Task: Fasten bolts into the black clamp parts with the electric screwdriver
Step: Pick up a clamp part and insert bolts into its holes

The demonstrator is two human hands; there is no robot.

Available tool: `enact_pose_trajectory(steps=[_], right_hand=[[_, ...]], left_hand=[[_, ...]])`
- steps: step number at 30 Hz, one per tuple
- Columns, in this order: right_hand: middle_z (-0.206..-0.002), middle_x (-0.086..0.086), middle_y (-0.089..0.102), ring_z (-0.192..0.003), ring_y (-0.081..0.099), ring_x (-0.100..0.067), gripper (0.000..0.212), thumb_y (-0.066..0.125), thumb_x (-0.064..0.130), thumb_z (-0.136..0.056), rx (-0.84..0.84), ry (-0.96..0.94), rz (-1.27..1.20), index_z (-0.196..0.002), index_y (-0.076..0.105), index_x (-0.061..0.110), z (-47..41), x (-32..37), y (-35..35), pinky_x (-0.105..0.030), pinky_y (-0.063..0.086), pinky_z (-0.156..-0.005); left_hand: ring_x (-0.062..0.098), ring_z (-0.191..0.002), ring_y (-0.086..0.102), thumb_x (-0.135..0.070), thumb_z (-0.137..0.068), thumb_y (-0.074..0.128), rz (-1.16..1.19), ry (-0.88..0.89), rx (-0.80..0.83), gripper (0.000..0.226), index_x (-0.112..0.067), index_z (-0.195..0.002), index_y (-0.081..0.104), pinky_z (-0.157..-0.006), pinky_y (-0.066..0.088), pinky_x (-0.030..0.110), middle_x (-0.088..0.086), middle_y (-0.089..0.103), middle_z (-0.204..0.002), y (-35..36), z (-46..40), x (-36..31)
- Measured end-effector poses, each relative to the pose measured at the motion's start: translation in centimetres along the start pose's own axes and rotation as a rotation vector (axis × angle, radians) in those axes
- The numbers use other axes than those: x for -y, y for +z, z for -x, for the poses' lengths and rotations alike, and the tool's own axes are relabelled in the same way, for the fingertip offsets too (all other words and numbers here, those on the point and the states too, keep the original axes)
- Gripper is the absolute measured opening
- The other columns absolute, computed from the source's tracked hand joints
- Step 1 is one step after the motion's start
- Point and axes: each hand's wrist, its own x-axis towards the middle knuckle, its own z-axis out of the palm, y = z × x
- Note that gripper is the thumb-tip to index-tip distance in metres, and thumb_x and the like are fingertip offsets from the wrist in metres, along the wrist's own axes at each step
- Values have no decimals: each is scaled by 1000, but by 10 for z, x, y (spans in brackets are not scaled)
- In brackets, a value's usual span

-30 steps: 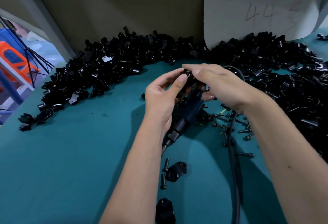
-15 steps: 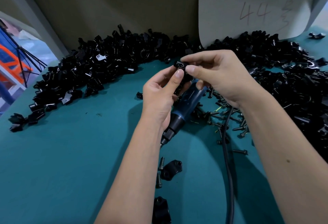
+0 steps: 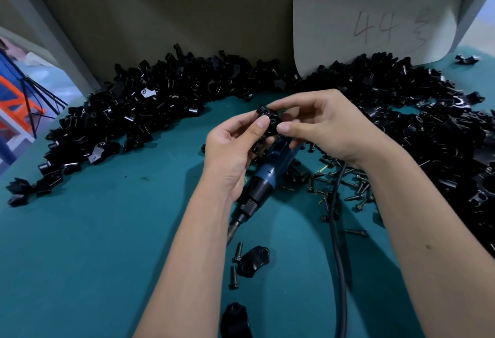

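Hands meet above the middle of the teal worktop (image 3: 80, 244). The left hand (image 3: 230, 147) pinches a black clamp part (image 3: 267, 120) between thumb and fingers, its grip clamped on the part. The right hand (image 3: 326, 126) pinches the part's other side, probably seating a bolt by hand, though none shows there. The electric screwdriver (image 3: 270, 174) lies under both hands, likely for a quick pickup. Loose bolts (image 3: 356, 190) lie beneath the right wrist, and a heap of clamp parts (image 3: 160, 107) lines the far edge. Both wrists are raised, forearms converging.
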Motion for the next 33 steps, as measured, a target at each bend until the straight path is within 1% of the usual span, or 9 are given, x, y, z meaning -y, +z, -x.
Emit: enact_pose_trajectory(steps=[2,4,9,11,14,20,24,29,33], right_hand=[[-89,-5,74,-75,76,-20,34,83,19,-86,-12,44,126,-119,73,19,0,6,-3,-30,63,-64],[-77,-4,75,-65,75,-19,25,85,31,-84,16,109,340,-102,72,19,-1,12,-10,-31,63,-58],[-65,-1,74,-54,69,-15,20,90,31,-79,301,449,710,-71,76,20,9,12,-31,-20,53,-49],[-65,6,74,-57,69,-12,20,94,36,-73,320,508,819,-71,78,24,13,9,-33,-20,51,-48],[-80,10,74,-79,69,-10,22,96,36,-69,297,502,935,-75,78,26,13,4,-27,-22,50,-60],[-76,10,71,-74,64,-5,18,90,23,-79,283,465,956,-71,74,24,18,0,-24,-18,44,-58],[-76,15,72,-77,70,-6,14,77,12,-91,249,455,949,-77,77,13,16,2,-31,-25,58,-69],[-74,9,72,-72,67,-9,19,85,36,-85,147,409,851,-73,76,23,14,-3,-13,-22,46,-59],[-68,0,66,-64,61,-19,34,86,41,-81,62,464,890,-76,71,11,10,-8,11,-29,46,-59]], left_hand=[[20,-87,74,-18,-74,81,-16,7,-14,35,-4,-105,75,-76,59,26,10,78,-96,0,0,-2],[20,-83,73,-16,-76,80,0,3,-55,34,-2,-106,73,-75,60,26,9,77,-95,-1,0,-4],[23,-79,73,-4,-93,71,58,-41,-129,16,-1,-109,71,-70,60,22,14,74,-101,-6,-1,-9],[23,-79,73,-4,-94,70,65,-49,-143,15,-1,-108,71,-70,60,22,16,72,-103,-8,-1,-11],[20,-76,74,-5,-93,70,75,-49,-148,16,-1,-109,71,-71,61,22,16,72,-104,-9,0,-12],[20,-76,75,-7,-93,71,69,-47,-163,15,-3,-107,72,-76,62,23,14,72,-104,-8,1,-13],[22,-78,75,-6,-93,72,78,-44,-164,19,-1,-111,71,-76,62,24,17,71,-107,-8,0,-13],[22,-77,75,-7,-92,73,71,-39,-165,15,-3,-107,73,-74,62,24,15,72,-104,-9,0,-13],[22,-78,75,-7,-92,73,67,-45,-170,15,-3,-107,73,-73,62,24,12,74,-99,-9,-1,-12]])
